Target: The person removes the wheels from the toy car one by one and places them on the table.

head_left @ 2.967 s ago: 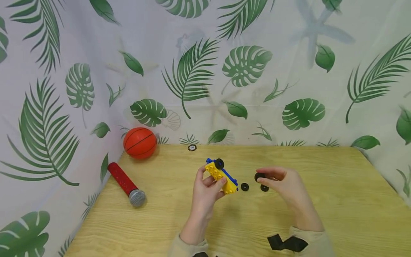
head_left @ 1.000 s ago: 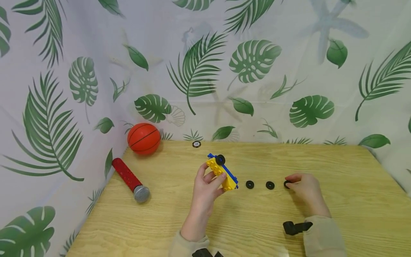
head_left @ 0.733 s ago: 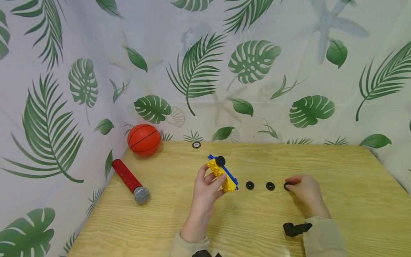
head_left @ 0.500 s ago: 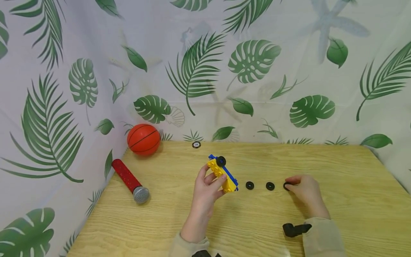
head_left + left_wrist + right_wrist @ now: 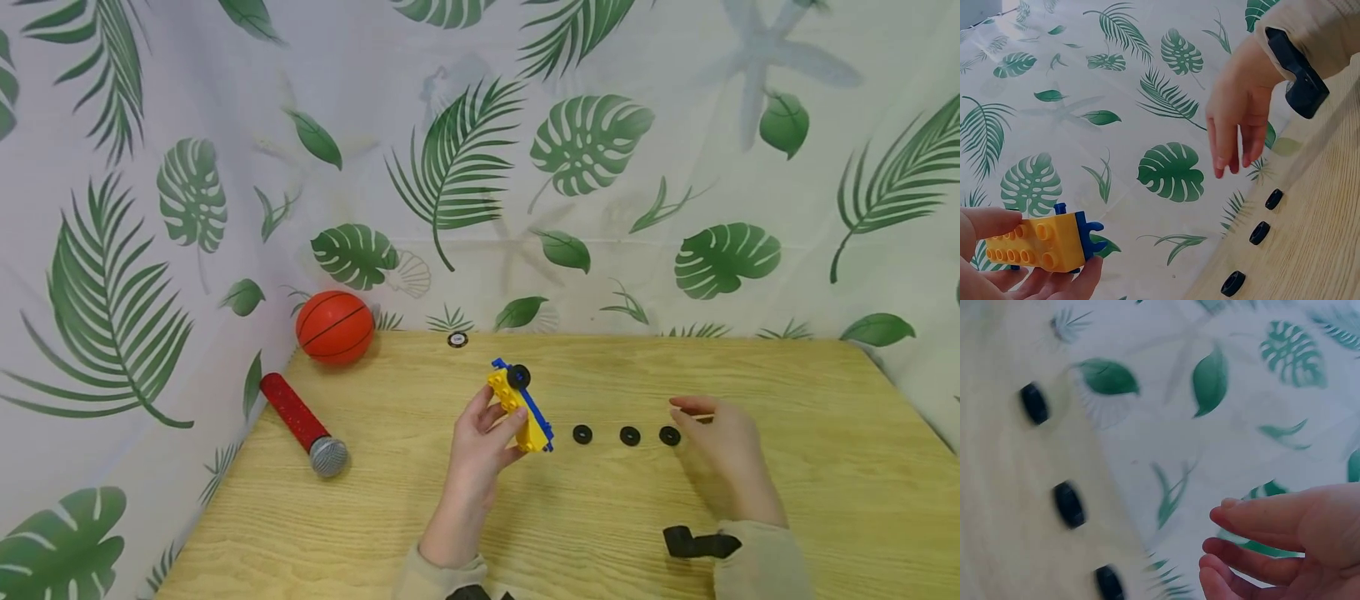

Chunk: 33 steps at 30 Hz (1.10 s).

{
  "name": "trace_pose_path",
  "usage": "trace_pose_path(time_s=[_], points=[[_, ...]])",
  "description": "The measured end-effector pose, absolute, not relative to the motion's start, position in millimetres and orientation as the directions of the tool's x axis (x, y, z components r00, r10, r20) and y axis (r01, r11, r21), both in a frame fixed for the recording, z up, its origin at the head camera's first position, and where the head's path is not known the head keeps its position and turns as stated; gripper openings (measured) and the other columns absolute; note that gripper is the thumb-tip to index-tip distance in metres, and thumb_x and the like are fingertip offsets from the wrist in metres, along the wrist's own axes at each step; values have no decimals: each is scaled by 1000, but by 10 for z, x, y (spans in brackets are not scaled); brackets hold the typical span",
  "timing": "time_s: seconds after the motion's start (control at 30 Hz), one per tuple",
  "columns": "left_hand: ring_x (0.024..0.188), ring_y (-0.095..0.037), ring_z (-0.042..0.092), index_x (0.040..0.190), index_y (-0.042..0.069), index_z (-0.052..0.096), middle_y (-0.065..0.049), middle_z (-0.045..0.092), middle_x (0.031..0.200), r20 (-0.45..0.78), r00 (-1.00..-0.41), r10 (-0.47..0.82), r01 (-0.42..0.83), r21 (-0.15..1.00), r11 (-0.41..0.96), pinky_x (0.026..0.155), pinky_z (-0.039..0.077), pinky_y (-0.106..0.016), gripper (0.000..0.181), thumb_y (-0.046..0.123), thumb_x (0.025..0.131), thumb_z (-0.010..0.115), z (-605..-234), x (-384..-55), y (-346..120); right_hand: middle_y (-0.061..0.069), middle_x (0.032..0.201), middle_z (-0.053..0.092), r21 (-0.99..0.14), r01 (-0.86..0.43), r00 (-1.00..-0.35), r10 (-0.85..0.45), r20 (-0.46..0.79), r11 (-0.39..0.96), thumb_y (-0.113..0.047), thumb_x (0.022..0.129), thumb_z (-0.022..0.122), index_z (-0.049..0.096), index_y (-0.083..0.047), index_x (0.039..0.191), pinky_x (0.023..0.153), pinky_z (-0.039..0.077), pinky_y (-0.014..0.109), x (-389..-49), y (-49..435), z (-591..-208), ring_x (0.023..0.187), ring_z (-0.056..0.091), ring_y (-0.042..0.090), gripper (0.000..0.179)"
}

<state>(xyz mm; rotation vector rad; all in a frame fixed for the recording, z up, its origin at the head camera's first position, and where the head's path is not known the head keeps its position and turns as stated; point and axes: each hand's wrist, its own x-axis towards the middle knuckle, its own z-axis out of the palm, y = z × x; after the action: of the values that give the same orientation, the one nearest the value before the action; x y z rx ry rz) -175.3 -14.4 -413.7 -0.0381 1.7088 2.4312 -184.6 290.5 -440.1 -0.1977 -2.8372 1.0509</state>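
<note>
My left hand (image 5: pixel 483 446) holds a yellow and blue toy car (image 5: pixel 522 408) above the table, thumb on its studded side. One black tyre (image 5: pixel 518 377) is fitted on the car's upper end in the head view. To the right, three loose black tyres lie in a row on the table: a near-left one (image 5: pixel 582 434), a middle one (image 5: pixel 630 436) and a right one (image 5: pixel 670 436). Just beyond the right tyre hovers my right hand (image 5: pixel 723 442), with fingers relaxed and nothing between them. The right wrist view shows its fingertips (image 5: pixel 1222 515) apart from the tyres.
On the left of the wooden table (image 5: pixel 825 433) lies a red microphone (image 5: pixel 296 417) with a silver head. An orange basketball (image 5: pixel 335 327) sits in the back left corner. A small round chip (image 5: pixel 457 339) lies by the back edge. Leaf-patterned cloth (image 5: pixel 480 167) hangs behind.
My right hand has carried a tyre rightward, set it at the end of the row and let go, lifting slightly away. The left hand still holds the toy car, turned a little.
</note>
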Motion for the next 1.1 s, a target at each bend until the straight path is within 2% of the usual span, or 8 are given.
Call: trace_pose_path(time_s=[0.13, 0.37, 0.47, 0.6, 0.7, 0.83, 1.0, 1.1], points=[[104, -21, 64, 151, 9, 39, -17, 57, 130, -123, -983, 139, -161, 938, -306, 83, 59, -38, 63, 13, 94, 67, -4128, -1753, -148, 22, 117, 70, -671, 41, -974, 180, 139, 740, -29, 100, 60, 67, -5, 126, 65, 51, 27, -1771, 2837, -4141, 86, 70, 21, 37], [105, -21, 66, 155, 11, 30, -16, 56, 135, -139, -979, 147, -177, 940, -291, 87, 59, -40, 69, 15, 96, 65, -4127, -1741, -145, 19, 124, 67, -718, 7, -968, 184, 169, 696, -37, 100, 57, 65, -9, 131, 66, 49, 18, -1612, 2706, -3842, 81, 54, -13, 42], [106, -21, 66, 155, 11, 30, -16, 57, 138, -145, -979, 144, -181, 942, -283, 88, 58, -41, 67, 16, 97, 65, -4126, -1740, -143, 20, 123, 67, -747, -16, -965, 184, 184, 664, -36, 100, 58, 64, -8, 132, 65, 49, 14, -1565, 2662, -3770, 76, 56, -15, 42], [109, -23, 66, 152, 9, 33, -17, 57, 139, -145, -980, 140, -179, 944, -276, 89, 58, -43, 64, 18, 97, 64, -4117, -1733, -142, -10, 109, 70, -782, -55, -964, 171, 204, 621, -32, 100, 60, 63, -7, 132, 67, 50, 11, -1519, 2636, -3715, 78, 59, -12, 41], [109, -23, 66, 152, 9, 35, -17, 57, 139, -141, -979, 146, -177, 945, -274, 88, 58, -42, 62, 18, 98, 63, -4110, -1726, -142, -32, 100, 59, -828, -92, -968, 146, 205, 553, -29, 99, 61, 61, -4, 133, 71, 52, 9, -1493, 2627, -3698, 81, 62, -10, 42], [109, -23, 65, 152, 8, 35, -17, 57, 139, -134, -976, 171, -178, 946, -270, 88, 58, -41, 60, 18, 98, 62, -4101, -1723, -142, -27, 98, 66, -908, -180, -970, 83, 227, 379, -18, 99, 62, 61, -1, 132, 74, 55, 13, -1478, 2604, -3701, 83, 67, -4, 38], [108, -21, 66, 151, 7, 37, -17, 58, 138, -115, -972, 207, -167, 952, -257, 89, 58, -41, 58, 18, 99, 60, -4100, -1714, -143, -14, 100, 73, -958, -269, -962, 16, 272, 104, -4, 96, 62, 68, -9, 125, 74, 58, 18, -1478, 2562, -3721, 85, 70, 3, 29], [106, -20, 66, 151, 7, 39, -18, 59, 136, -101, -967, 232, -159, 956, -246, 88, 58, -41, 57, 19, 99, 60, -4101, -1707, -140, -11, 100, 74, -958, -284, -959, -8, 284, 29, 0, 95, 61, 69, -11, 122, 75, 58, 19, -1475, 2520, -3721, 85, 71, 4, 30]])
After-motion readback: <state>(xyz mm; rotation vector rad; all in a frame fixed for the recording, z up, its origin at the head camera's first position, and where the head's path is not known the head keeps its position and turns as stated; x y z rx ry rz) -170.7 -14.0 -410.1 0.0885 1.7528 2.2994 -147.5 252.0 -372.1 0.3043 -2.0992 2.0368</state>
